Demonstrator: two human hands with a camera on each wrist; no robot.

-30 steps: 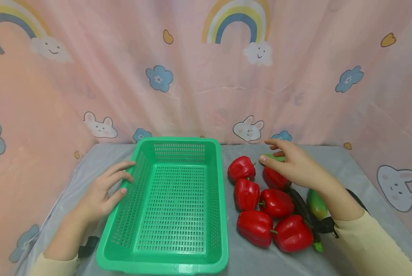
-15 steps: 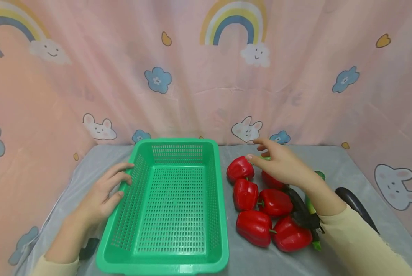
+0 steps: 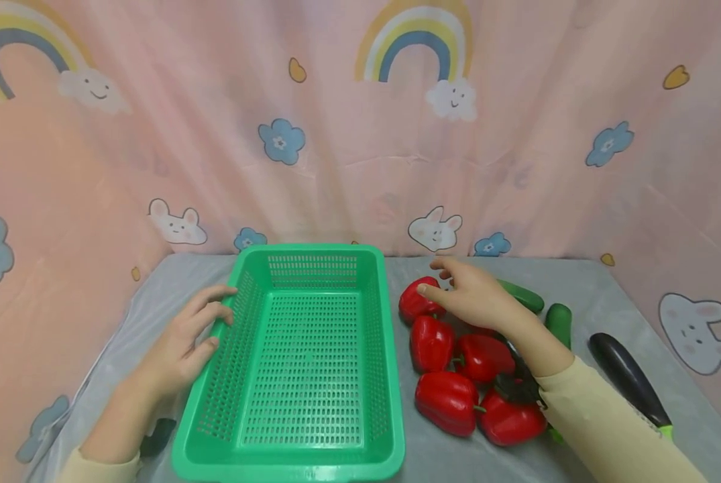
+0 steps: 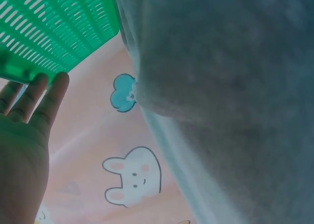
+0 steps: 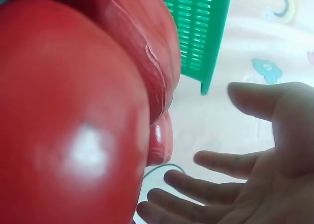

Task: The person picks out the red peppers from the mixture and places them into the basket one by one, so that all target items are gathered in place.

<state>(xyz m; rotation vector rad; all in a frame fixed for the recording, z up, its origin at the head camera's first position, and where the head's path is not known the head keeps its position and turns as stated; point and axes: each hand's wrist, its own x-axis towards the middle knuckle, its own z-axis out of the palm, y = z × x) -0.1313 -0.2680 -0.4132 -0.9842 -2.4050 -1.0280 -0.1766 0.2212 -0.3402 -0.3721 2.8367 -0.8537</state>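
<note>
My left hand [image 3: 182,345] rests at the left rim of a green plastic basket [image 3: 394,376], fingertips over the edge. In the left wrist view its fingers [image 4: 49,103] extend straight to the basket's rim. Above the far end of a group of red bell peppers, my right hand [image 3: 477,295] is spread and holds nothing. Its thumb overlaps the farthest bell pepper [image 3: 413,302] in the head view. The right wrist view shows the fingers [image 5: 196,187] apart, with a large bell pepper [image 5: 73,111] close to the camera. Another bell pepper is mostly hidden beneath the hand.
Nearer bell peppers [image 3: 446,402] lie right of the basket. Beyond the right forearm are two green cucumber-like vegetables [image 3: 558,322] and a dark eggplant [image 3: 628,379]. A grey cloth [image 3: 583,282] covers the table, and a pink printed curtain [image 3: 336,188] hangs behind and at the sides.
My right hand has moved left and come lower over the farthest bell pepper, uncovering the green vegetables and the eggplant on the right. My left hand has stayed at the basket rim.
</note>
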